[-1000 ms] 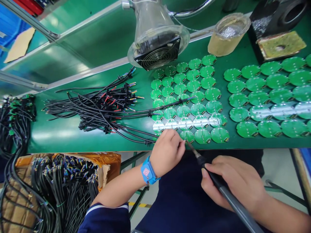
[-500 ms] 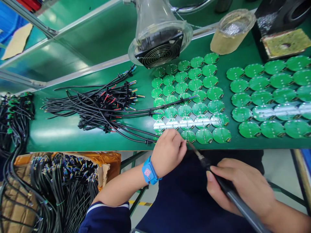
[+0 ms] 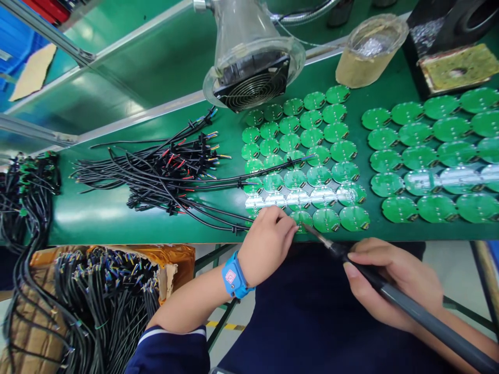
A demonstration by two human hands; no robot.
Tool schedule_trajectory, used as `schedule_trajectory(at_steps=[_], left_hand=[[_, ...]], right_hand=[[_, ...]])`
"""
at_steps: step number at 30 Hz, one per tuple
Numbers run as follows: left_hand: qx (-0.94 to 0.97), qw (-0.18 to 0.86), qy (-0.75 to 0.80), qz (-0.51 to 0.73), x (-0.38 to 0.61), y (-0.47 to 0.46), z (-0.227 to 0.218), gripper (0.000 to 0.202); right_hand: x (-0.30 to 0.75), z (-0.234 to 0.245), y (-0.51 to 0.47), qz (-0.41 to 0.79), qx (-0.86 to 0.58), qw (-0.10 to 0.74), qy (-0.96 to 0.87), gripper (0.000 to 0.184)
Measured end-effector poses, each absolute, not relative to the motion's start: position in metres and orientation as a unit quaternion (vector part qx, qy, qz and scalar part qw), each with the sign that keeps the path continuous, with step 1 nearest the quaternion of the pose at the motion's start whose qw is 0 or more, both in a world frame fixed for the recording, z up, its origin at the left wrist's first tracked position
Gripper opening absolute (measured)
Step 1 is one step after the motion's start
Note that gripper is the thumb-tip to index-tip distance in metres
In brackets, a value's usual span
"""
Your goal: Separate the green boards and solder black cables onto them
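My left hand [image 3: 268, 243], with a blue wrist strap [image 3: 233, 276], is closed in a pinch at the table's near edge; what it pinches is hidden. It rests by a round green circuit board [image 3: 302, 218] in the front row. My right hand [image 3: 393, 283] grips a dark soldering iron [image 3: 405, 306]. Its metal tip [image 3: 312, 230] points at that front-row board, right beside my left fingertips. Several more round green boards [image 3: 307, 156] lie in rows behind.
A bundle of black cables with coloured ends [image 3: 163, 174] lies left of the boards. A fan in a clear hood [image 3: 253, 67] stands at the back. A second group of boards [image 3: 432, 156] lies right, behind it a tub [image 3: 368, 52]. A box of cables [image 3: 97, 296] sits below left.
My right hand and the iron have shifted right and up slightly, so the iron lies flatter. My left hand has stayed in its pinch at the front-row board.
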State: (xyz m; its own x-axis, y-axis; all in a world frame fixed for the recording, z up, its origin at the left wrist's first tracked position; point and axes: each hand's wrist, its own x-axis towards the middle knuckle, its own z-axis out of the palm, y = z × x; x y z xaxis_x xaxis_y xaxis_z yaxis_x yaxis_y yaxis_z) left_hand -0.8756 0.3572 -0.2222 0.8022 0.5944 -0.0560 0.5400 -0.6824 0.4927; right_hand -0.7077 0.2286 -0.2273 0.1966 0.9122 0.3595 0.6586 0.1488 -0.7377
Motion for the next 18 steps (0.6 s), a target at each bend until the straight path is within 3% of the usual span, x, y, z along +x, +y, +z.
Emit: schedule_trajectory(at_steps=[11, 18], left_hand=[[0.889, 0.290, 0.347, 0.074, -0.8713, 0.3575, -0.2224, 0.010], [0.887, 0.296, 0.351, 0.049, -0.8668, 0.3628, -0.2201, 0.011]], right_hand=[[-0.7108, -0.2345, 0.2293, 0.114, -0.614, 0.418, -0.660, 0.025], [-0.7041, -0.2304, 0.2231, 0.139, -0.628, 0.477, -0.598, 0.022]])
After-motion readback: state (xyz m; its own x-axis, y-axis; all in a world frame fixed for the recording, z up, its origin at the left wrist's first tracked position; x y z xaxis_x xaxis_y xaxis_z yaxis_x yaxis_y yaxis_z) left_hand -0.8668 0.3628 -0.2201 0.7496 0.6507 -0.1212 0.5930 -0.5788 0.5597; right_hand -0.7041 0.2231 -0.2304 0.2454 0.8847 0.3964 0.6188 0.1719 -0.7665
